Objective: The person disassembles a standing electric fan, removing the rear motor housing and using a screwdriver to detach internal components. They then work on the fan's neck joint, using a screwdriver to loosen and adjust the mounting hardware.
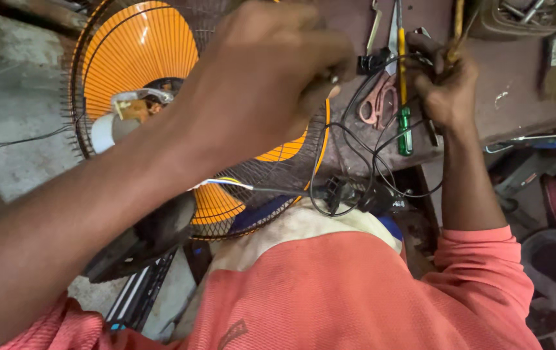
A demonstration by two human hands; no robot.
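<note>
Two hands are at work over a cluttered desk (517, 84). The left hand (261, 71) is closed in a fist close to the camera, its fingers curled around a small black part (372, 61) at the end of a black cable (355, 136); exactly how the fingertips pinch it is hidden by the back of the hand. The right hand (446, 87) is also closed, gripping the same black cable farther along, together with a thin yellowish stick (457, 29) that rises from the fist.

The cable hangs between the two hands in several loose loops and drops to one black plug (336, 193) lying near the person's chest, just above the coral shirt.

Behind the left forearm stands one fan (142, 71) with orange blades and a dark wire grille, its hub open, with white and blue wires (226, 183) trailing out towards the plug.

On the desk between the hands lie one pair of scissors (378, 104) with pinkish handles and one screwdriver (405, 123) with a green handle and yellow shaft, side by side. More metal tools sit at the top right corner, too blurred to count.
</note>
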